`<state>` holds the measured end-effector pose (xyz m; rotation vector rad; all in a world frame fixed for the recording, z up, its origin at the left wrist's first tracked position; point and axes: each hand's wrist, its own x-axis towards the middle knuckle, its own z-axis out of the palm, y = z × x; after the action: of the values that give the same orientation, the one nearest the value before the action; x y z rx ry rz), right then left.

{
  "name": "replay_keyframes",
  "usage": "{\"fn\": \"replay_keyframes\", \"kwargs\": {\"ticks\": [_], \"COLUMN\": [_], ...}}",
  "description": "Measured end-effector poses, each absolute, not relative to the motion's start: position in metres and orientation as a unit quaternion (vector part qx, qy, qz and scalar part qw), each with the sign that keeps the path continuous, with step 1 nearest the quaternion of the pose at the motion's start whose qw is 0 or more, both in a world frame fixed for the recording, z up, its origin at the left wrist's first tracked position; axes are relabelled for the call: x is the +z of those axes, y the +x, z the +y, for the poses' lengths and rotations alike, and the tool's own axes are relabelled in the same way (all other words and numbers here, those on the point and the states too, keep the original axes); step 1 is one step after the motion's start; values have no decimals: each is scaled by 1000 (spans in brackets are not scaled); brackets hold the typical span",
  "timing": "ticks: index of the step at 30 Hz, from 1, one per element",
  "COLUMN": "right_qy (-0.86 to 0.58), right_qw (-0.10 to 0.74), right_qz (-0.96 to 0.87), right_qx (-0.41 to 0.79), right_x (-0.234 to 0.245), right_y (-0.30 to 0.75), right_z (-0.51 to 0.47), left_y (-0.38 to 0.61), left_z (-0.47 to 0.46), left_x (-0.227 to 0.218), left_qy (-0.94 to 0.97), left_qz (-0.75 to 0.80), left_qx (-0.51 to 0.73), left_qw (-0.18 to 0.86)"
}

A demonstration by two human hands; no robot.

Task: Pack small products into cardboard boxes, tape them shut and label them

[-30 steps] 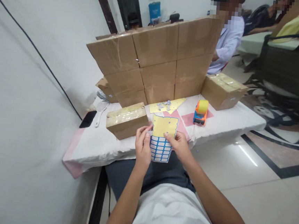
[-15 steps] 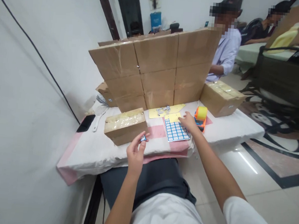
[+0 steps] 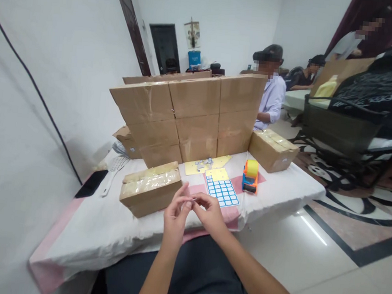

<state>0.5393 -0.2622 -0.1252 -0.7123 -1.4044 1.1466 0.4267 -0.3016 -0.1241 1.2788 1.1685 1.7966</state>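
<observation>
We are bringing both hands together over the near edge of the bench (image 3: 87,238), just in front of the near box (image 3: 152,196). Our left hand (image 3: 175,214) is pinching a small label (image 3: 194,201) between thumb and fingertips, its other fingers spreading upward. Our right hand (image 3: 212,215) is meeting it at the same spot, thumb and forefinger drawn together, and we are not managing to tell whether that grip is also holding the label.

Among the containers, the near box is sitting closed, shiny tape running across its top and hiding whatever is inside. The right box (image 3: 273,154) is standing at the far right of the bench, also taped over, with a small white patch showing on its side. A third box (image 3: 127,142) is standing at the left, partly hidden behind the cardboard wall (image 3: 198,115); we are not seeing into it either.

The label sheet (image 3: 223,194) is lying flat beyond our right hand, its bare yellow top nearly touching the yellow sheet (image 3: 194,168), which is bearing loose scraps (image 3: 204,164). The tape dispenser (image 3: 250,177) is standing to its right, carrying a yellow roll.
</observation>
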Motion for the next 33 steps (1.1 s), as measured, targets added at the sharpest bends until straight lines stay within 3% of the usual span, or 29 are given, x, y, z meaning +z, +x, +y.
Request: {"fn": "replay_keyframes", "kwargs": {"ticks": [7, 13, 18, 25, 29, 33], "right_qy": [-287, -267, -243, -274, -305, -333], "right_qw": [559, 493, 473, 463, 468, 470], "right_qz": [-636, -726, -753, -766, -757, -743], "right_qx": [448, 397, 387, 351, 340, 342], "right_x": [-121, -116, -117, -117, -121, -122], "right_y": [542, 549, 548, 548, 551, 555], "right_z": [-254, -247, -245, -240, -234, -224], "left_y": [417, 394, 383, 378, 364, 331], "left_z": [-295, -295, -295, -292, -293, -291], "left_x": [-137, -131, -125, -133, -131, -122], "left_qy": [454, 515, 624, 644, 612, 559], "left_qz": [488, 532, 509, 527, 544, 578], "left_qx": [706, 662, 577, 549, 574, 576], "left_qw": [238, 117, 136, 79, 3, -152]}}
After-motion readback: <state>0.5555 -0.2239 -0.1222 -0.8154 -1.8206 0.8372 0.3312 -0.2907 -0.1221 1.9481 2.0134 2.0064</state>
